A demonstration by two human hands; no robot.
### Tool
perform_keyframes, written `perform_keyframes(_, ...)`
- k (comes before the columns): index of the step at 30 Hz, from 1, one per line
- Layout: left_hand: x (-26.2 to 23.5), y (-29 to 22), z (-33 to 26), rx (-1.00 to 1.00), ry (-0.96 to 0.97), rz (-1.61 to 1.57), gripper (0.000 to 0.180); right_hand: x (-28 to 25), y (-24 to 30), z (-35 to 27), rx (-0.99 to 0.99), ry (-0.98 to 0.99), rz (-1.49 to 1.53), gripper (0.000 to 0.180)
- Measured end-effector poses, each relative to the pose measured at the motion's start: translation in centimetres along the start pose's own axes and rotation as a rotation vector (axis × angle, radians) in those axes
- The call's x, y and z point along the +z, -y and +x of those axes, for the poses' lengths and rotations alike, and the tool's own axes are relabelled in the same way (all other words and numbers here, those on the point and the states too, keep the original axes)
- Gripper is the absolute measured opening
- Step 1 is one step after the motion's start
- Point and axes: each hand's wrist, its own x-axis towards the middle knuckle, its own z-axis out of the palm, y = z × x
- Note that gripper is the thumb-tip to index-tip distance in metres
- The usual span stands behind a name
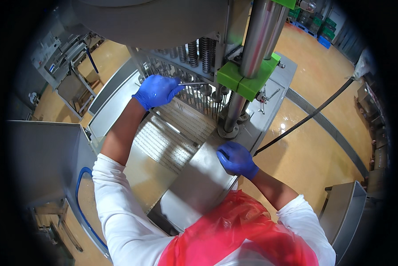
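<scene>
My left hand (157, 91), in a blue glove, is closed around a thin metal rod-like tool (193, 84). The tool points right, into a row of upright needles (202, 101) under the machine's spring-loaded head (204, 53). Below that hand lies the conveyor belt (172, 137), pale and perforated. My right hand (237, 160), also gloved in blue, is curled closed at the right edge of the smooth metal cover (199, 177). Its fingers hide whatever they may hold.
Steel columns with green clamp blocks (245, 80) rise to the right of the needles. Small wrenches (263, 101) lie on the machine's side ledge. A dark hose (305, 117) slants across the right. A steel bin (347, 221) stands at lower right, a blue hose (80, 188) at lower left.
</scene>
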Motion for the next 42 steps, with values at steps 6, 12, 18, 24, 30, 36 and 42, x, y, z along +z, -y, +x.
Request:
perform_keyframes(6, 3.9, 1.2, -0.3, -0.052, -0.054, -0.13, 0.033, 0.3, -0.3, -0.1, -0.002, -0.032, 0.044, 0.014)
perform_keyframes(12, 1.2, 1.4, 0.3, -0.048, 0.046, -0.077, 0.033, 0.0, -0.4, -0.3, -0.018, -0.003, 0.034, 0.012)
perform_keyframes(18, 7.8, 2.1, -3.1, -0.146, -0.149, -0.303, 0.033, 0.3, 0.5, 0.4, -0.019, -0.014, 0.069, 0.013)
perform_keyframes(24, 4.9, -3.2, -6.5, -0.141, -0.024, -0.322, 0.03, -0.3, 0.5, 0.2, -0.103, -0.283, -0.017, 0.024)
perform_keyframes(30, 5.7, -10.9, -10.0, 0.174, 0.352, -0.351, 0.03, -2.0, 5.8, 4.3, -0.248, 0.064, -0.366, 0.021)
perform_keyframes(36, 4.6, -8.4, -8.8, 0.189, 0.183, -0.392, 0.039, -2.3, 5.5, 7.5, -0.189, 0.261, -0.19, 0.008)
perform_keyframes(42, 7.7, -4.8, -8.2, -0.178, -0.521, -0.488, 0.047, -3.6, 6.7, 12.5, -0.011, 0.135, -0.334, 0.014)
